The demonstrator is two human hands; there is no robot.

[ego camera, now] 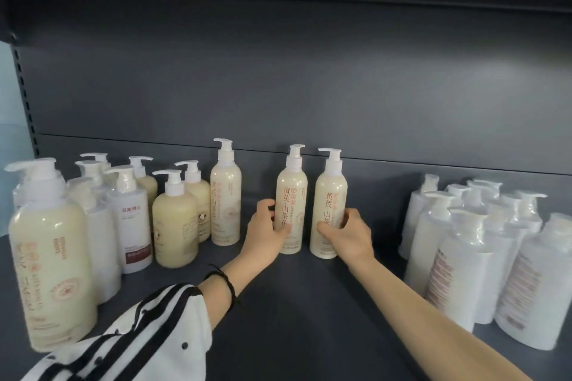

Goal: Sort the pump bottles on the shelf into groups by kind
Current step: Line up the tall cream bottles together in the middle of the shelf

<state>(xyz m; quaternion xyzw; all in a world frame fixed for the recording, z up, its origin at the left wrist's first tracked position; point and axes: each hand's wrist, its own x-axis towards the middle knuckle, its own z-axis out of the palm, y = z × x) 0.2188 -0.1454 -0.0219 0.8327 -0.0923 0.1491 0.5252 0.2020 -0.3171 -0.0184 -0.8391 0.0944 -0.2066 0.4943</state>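
Note:
Two tall slim cream pump bottles with orange lettering stand upright mid-shelf. My left hand (266,230) wraps the lower part of the left slim bottle (291,192). My right hand (348,233) grips the lower part of the right slim bottle (330,195). A third slim cream bottle (226,195) stands alone a little further left. On the left are several wide cream bottles (175,226) mixed with white bottles (131,223); a large cream bottle (49,257) stands nearest.
A tight cluster of white wrapped pump bottles (464,257) fills the right side of the dark grey shelf (297,303). The shelf's back panel (278,86) rises close behind the slim bottles. Bare shelf lies between my forearms.

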